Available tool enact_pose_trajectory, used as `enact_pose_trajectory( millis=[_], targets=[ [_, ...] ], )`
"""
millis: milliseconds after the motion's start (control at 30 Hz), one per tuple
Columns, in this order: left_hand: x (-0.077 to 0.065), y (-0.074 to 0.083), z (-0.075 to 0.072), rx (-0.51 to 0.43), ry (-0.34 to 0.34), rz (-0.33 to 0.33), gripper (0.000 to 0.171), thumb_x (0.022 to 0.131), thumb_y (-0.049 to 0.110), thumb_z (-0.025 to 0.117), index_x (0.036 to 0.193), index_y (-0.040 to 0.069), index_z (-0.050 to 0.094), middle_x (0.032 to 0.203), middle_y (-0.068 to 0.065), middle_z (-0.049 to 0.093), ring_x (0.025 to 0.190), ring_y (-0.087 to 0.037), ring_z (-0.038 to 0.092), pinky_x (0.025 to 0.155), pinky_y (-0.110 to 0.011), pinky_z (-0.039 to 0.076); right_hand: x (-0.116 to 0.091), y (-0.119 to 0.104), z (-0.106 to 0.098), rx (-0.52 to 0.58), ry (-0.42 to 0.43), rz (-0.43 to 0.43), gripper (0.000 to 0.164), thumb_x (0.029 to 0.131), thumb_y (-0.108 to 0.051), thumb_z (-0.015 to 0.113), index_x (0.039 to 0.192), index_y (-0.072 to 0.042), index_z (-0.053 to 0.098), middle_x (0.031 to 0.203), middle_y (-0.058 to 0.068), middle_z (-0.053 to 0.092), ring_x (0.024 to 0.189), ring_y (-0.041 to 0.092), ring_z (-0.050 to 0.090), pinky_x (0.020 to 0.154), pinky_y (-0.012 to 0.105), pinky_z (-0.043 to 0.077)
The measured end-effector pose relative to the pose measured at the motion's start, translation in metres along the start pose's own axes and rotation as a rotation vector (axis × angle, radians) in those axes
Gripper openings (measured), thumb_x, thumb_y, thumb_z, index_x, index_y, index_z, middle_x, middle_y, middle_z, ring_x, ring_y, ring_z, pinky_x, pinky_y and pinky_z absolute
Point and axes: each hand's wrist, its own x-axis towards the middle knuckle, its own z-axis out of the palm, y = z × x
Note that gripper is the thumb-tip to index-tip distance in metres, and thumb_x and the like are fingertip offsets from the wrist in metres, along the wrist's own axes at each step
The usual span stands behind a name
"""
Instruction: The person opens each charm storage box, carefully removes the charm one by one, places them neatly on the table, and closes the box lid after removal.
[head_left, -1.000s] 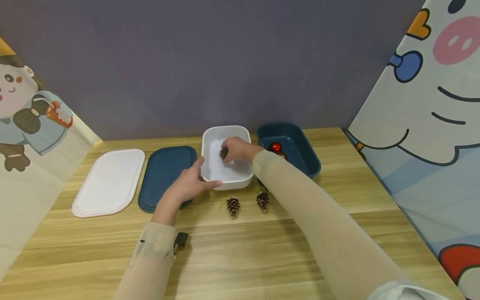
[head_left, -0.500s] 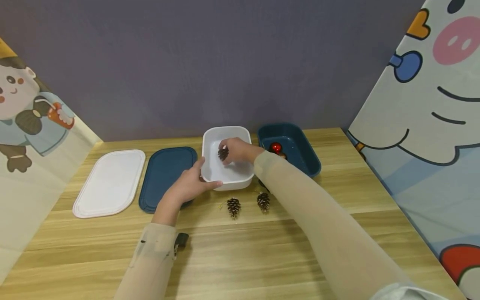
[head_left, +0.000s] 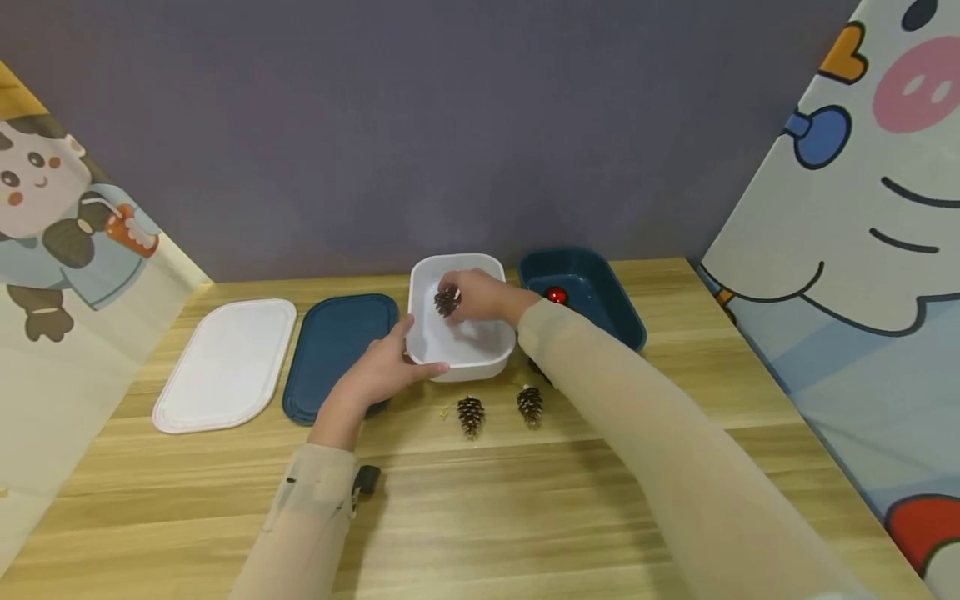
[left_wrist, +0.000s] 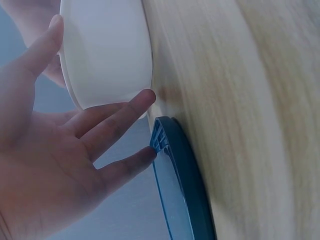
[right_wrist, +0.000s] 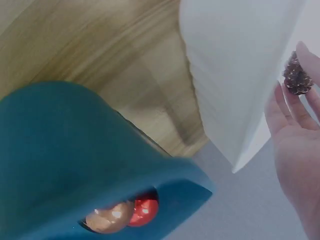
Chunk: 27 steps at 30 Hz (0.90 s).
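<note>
My right hand reaches into a white plastic box and pinches a brown pine cone between thumb and fingers. In the right wrist view, the pine cone appears at the fingertips beyond the box's wall. At the box's near left corner is my left hand, thumb at the front rim and fingers along the left side. The left wrist view shows that hand with spread, fairly straight fingers against the box. Two more pine cones, one left and one right, lie in front of it.
A dark blue box stands right of the white one, holding shiny red and gold balls. Two flat lids, blue and white, lie to the left. A grey wall rises behind the wooden table.
The right hand has shifted slightly up and back within the white box, with the pine cone turned and more exposed. The left hand keeps its place at the corner. The head view has shifted slightly.
</note>
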Motion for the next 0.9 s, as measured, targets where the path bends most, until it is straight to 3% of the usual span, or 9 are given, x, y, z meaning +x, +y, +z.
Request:
enact_pose_trajectory(
  millis=[267,500,900],
  targets=[
    [-0.002,0.001,0.0,0.008,-0.003,-0.019,0.12,0.093,0.063,0.076,0.173,0.01,0.003,0.139,-0.025,0.068,0.127,-0.037,0.068,0.108,-0.056,0.054,-0.021,-0.021,-0.015,0.031,0.087,-0.085,0.063,0.095,-0.029,0.084,0.149,-0.009,0.058,0.138,0.009,0.069,0.124,0.023,0.067,0.107,0.038,0.056],
    [-0.002,0.002,-0.001,-0.006,-0.02,-0.022,0.12,0.093,0.064,0.075,0.173,0.012,0.001,0.147,-0.026,0.062,0.131,-0.039,0.066,0.107,-0.058,0.054,-0.052,-0.045,-0.024,0.119,0.191,-0.116,0.064,0.097,-0.032,0.081,0.154,-0.017,0.055,0.143,0.004,0.064,0.128,0.022,0.066,0.103,0.038,0.059],
    [-0.001,0.003,0.0,-0.013,0.003,-0.013,0.119,0.093,0.061,0.077,0.173,0.01,0.004,0.153,-0.026,0.058,0.133,-0.039,0.065,0.112,-0.058,0.051,-0.119,-0.049,0.0,0.444,0.38,-0.157,0.061,0.095,-0.022,0.084,0.149,-0.013,0.06,0.141,0.007,0.066,0.125,0.026,0.068,0.112,0.042,0.056]
  ],
)
